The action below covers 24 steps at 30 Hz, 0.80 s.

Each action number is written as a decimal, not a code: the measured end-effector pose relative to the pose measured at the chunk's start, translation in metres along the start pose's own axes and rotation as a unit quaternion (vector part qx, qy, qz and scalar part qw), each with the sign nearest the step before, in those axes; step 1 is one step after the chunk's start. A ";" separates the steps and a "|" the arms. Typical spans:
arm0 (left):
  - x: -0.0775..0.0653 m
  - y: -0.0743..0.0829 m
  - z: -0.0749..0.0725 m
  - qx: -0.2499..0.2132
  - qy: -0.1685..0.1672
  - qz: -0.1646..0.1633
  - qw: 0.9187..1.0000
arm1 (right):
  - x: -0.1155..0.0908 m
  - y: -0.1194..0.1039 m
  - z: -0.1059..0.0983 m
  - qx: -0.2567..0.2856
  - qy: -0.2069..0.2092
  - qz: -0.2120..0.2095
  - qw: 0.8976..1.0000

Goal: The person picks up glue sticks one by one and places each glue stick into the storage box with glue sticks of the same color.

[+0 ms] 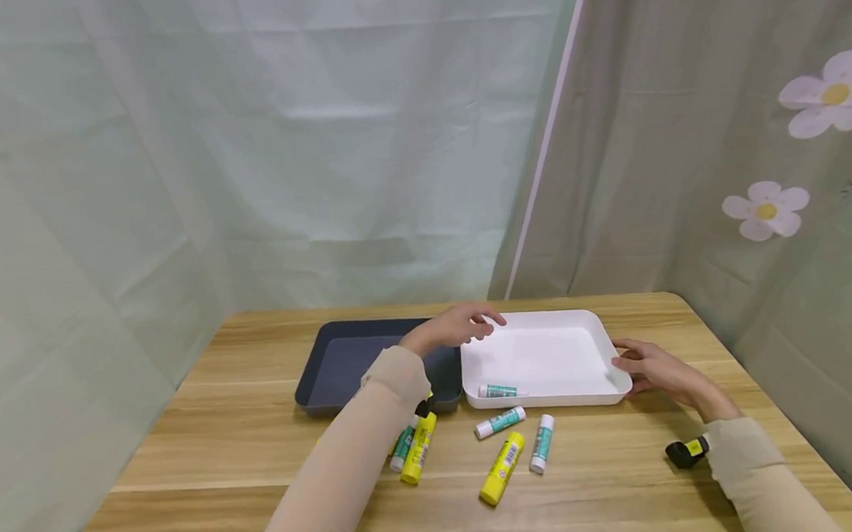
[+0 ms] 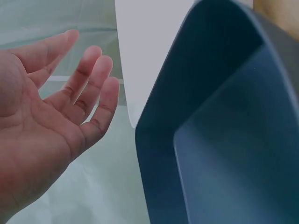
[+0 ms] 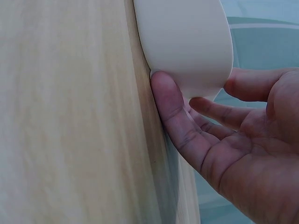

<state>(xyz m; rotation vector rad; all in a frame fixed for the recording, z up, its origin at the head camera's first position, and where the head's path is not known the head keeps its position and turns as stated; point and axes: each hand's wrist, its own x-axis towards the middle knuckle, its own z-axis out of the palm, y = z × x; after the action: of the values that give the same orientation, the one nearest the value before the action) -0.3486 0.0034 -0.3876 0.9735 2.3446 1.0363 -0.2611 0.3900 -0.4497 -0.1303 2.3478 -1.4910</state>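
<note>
A white tray stands at the right of a dark grey tray, their sides meeting. My right hand holds the white tray's right side near its front corner. In the right wrist view, the thumb is at the rim and a fingertip is low against the outer wall. Above the border of the two trays, my left hand hovers with loosely bent fingers and nothing in them. A white and teal glue stick lies inside the white tray along its front wall.
In front of the trays lie two white and teal glue sticks and a yellow glue stick. Another yellow glue stick and a teal one are partly behind the left forearm. Curtains hang behind the wooden table.
</note>
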 end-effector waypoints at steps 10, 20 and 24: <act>-0.019 0.006 0.002 -0.032 0.002 0.032 0.999 | -0.002 0.002 0.000 -0.008 0.008 0.008 1.000; -0.034 0.012 0.008 -0.042 0.013 0.033 0.998 | -0.002 0.001 0.001 -0.005 0.006 0.004 1.000; -0.043 0.014 0.010 -0.051 0.015 0.025 0.998 | 0.000 0.000 0.001 -0.005 0.005 -0.001 1.000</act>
<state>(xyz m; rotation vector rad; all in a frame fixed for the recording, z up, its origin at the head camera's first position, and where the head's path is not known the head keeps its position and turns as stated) -0.3071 -0.0159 -0.3804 0.9894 2.2767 1.1873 -0.2607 0.3895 -0.4495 -0.1265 2.3643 -1.4844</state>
